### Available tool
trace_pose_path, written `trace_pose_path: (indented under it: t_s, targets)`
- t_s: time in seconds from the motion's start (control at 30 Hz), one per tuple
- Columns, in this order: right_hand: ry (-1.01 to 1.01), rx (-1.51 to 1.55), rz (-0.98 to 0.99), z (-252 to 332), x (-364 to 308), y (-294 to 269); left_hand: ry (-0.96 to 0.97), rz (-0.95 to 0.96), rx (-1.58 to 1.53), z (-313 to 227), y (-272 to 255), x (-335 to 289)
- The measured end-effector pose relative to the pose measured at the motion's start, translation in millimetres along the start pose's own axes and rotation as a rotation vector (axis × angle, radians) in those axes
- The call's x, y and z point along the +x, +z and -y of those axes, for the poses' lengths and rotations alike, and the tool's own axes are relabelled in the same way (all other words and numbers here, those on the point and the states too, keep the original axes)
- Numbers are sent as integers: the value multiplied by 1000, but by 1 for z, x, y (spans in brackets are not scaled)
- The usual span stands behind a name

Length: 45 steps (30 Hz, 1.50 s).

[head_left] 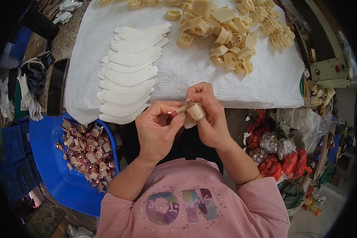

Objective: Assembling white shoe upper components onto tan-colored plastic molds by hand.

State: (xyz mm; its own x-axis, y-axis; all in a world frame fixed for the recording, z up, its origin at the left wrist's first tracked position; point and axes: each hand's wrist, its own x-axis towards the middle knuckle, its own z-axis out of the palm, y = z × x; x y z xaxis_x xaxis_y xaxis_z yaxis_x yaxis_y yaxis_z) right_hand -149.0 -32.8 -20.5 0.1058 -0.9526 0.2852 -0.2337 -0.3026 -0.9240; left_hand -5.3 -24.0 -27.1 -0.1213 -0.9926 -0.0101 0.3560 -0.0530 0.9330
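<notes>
- Just off the near edge of the white-covered tabletop point(188, 75), a cream piece point(197, 112) sat between the person's two hands, in front of the body.
- The right hand point(213, 119) was curled nearly closed, its thumb and bent fingers gripping that piece.
- The left hand point(155, 127) was pinched, thumb against forefinger, on a narrow strip point(182, 108) with something reddish beside it — the fingers hid most of this, so whether it belonged to the same piece could not be told.
- On the tabletop's left half, flat white pieces point(127, 77) lay overlapping in a long row.
- Toward the far right, hollow cream parts point(230, 33) were heaped loosely.
- At lower left, a blue tub point(47, 158) held a pile of shiny pinkish-brown pieces point(89, 152).
- At right, below the tabletop — red plastic bags point(283, 163) in a cluster.
</notes>
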Motion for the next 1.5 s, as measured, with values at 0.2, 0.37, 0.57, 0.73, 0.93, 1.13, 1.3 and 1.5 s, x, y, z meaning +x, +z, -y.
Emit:
trace_pose_path:
  t_s: [0.2,0.37,0.57,0.73,0.93,1.13,1.3,1.5]
  targets:
    - [101,187,53,-2,1,-7,44,9,30,-2,1,1]
    - [-183,-241,61,1,7,-12,51,49,233,-3,-1,1]
    - [-61,42,102,-6,1,-19,257,63,527,-6,-6,3]
    - [412,529,165,-1,5,-35,469,82,604,-9,-13,10]
    - [519,656,309,2,10,-41,695,174,735,-18,-4,7]
    - [-1,120,156,-4,11,-35,454,258,515,-14,-15,9]
    - [-196,14,208,7,7,-25,-306,453,-142,-13,-10,7]
    - [-130,16,185,3,-2,-13,-208,297,-74,-3,-3,-2]
